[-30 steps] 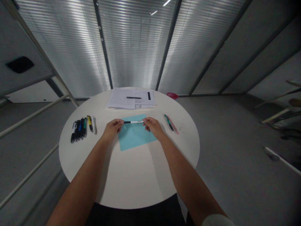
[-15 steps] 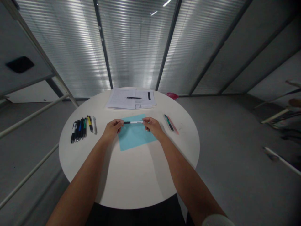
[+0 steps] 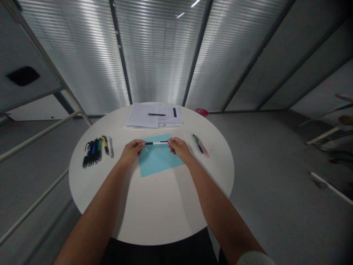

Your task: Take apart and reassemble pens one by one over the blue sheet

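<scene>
Your left hand and your right hand hold a black-and-white pen level between them, one hand at each end; both grips are closed, fingers curled and pinching the barrel. The pen lies across the top part of a light blue sheet; you cannot tell whether it touches the sheet. The sheet rests on a round white table; to your left lies a tight row of pens, among them a yellow pen and a pale, clear-looking pen at its end. To your right, a teal-and-black pen lies on a pink strip; at the far side, a stack of printed papers carries a black pen and a black bar. The printing on the papers and any lettering on the pens are too small to read; a pink object shows just past the far rim.
</scene>
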`<control>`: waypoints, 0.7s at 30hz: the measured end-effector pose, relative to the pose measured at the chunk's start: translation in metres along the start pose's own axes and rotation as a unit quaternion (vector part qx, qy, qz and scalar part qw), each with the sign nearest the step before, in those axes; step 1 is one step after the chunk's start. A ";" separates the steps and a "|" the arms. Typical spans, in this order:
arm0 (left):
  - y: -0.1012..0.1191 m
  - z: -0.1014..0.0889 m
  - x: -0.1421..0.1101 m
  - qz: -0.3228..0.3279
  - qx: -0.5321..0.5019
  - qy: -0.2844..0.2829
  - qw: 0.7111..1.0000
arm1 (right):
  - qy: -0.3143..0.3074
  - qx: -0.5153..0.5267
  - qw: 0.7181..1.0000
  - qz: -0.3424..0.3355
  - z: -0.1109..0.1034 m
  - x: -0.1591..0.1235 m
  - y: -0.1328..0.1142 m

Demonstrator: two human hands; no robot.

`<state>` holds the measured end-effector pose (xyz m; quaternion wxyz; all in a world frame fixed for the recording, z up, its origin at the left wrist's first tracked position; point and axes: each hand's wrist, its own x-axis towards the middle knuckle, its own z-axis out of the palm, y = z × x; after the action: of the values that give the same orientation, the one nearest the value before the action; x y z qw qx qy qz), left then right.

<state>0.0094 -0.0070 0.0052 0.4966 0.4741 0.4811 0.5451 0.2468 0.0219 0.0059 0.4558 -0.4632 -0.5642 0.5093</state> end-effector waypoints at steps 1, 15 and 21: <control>0.000 0.000 0.000 0.001 0.001 0.000 1.000 | -0.001 0.001 1.000 0.001 0.000 0.000 0.000; 0.002 0.000 0.000 0.000 0.000 -0.003 1.000 | -0.005 0.014 1.000 0.001 -0.001 0.000 0.001; 0.001 -0.001 -0.001 0.006 0.017 -0.001 1.000 | -0.013 0.006 1.000 -0.015 -0.001 0.001 0.003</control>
<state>0.0081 -0.0079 0.0056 0.4859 0.4858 0.4867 0.5394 0.2482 0.0233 0.0034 0.4586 -0.4456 -0.5739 0.5116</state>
